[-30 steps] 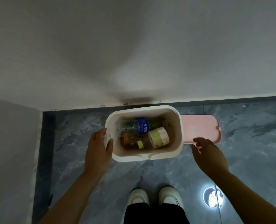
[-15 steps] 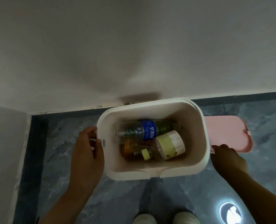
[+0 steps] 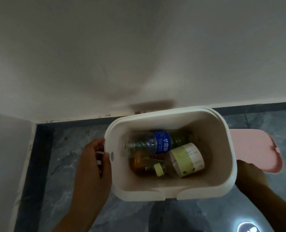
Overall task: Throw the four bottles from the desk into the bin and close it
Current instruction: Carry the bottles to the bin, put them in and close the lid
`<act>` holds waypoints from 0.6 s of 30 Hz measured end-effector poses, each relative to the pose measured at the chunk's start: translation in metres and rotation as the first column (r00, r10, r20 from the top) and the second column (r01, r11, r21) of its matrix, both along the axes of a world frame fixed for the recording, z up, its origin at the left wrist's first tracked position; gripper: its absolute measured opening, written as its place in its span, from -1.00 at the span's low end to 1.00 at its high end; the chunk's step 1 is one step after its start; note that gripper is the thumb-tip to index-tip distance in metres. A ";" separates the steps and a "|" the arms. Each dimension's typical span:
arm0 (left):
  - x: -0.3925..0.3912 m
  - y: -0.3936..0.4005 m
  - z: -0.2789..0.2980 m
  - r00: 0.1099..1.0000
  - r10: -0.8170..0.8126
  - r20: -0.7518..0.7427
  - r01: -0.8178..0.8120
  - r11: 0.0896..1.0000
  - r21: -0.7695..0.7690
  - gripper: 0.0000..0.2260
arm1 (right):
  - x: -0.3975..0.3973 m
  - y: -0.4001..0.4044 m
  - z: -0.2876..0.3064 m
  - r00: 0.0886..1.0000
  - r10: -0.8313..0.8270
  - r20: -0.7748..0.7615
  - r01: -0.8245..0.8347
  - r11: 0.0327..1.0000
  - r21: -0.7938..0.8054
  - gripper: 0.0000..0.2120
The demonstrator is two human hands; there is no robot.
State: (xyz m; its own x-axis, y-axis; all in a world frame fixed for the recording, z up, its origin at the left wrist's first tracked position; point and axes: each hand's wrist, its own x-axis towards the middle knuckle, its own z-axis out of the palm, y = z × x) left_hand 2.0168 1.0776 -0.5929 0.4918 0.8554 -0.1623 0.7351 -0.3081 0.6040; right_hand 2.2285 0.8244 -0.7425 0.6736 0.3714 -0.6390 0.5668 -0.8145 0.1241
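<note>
An open white bin (image 3: 172, 195) stands on the dark marble floor against the wall. Inside lie a clear bottle with a blue label (image 3: 160, 143), an amber bottle (image 3: 139, 163) under it, and a bottle with a yellow cap and pale label (image 3: 186, 159); any further bottle is hidden. My left hand (image 3: 92, 166) grips the handle on the bin's left side. My right hand (image 3: 249, 174) is at the bin's right side, its fingers curled onto the near edge of the pink lid (image 3: 254, 148), which lies flat beside the bin.
A pale wall (image 3: 139, 56) rises just behind the bin, and another light surface (image 3: 5, 156) closes the left side, forming a corner. A bright light reflection (image 3: 247, 228) shows on the floor at the lower right.
The view has come much closer to the bin, and my shoes have left the frame. My left hand closed around the bin's side handle; my right hand stayed at the lid's near edge.
</note>
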 end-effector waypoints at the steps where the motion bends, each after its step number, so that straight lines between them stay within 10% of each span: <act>1: 0.000 0.000 0.000 1.000 0.000 -0.003 0.000 1.000 0.002 -0.78 | 0.001 -0.001 0.001 1.000 0.003 -0.005 -0.003 1.000 0.006 -0.78; 18: 0.012 -0.001 0.019 0.994 0.011 -0.111 -0.017 0.998 -0.052 -0.75 | 0.030 -0.010 0.160 0.930 -0.368 -0.003 0.332 0.836 0.437 -0.63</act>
State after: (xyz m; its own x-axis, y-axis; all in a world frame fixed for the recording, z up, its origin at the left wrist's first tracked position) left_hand 2.0292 1.0769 -0.5735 0.4567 0.8507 -0.2604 0.8022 -0.2673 0.5340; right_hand 2.2584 0.8141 -0.5824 0.8508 0.3229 -0.4146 0.2370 -0.9399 -0.2456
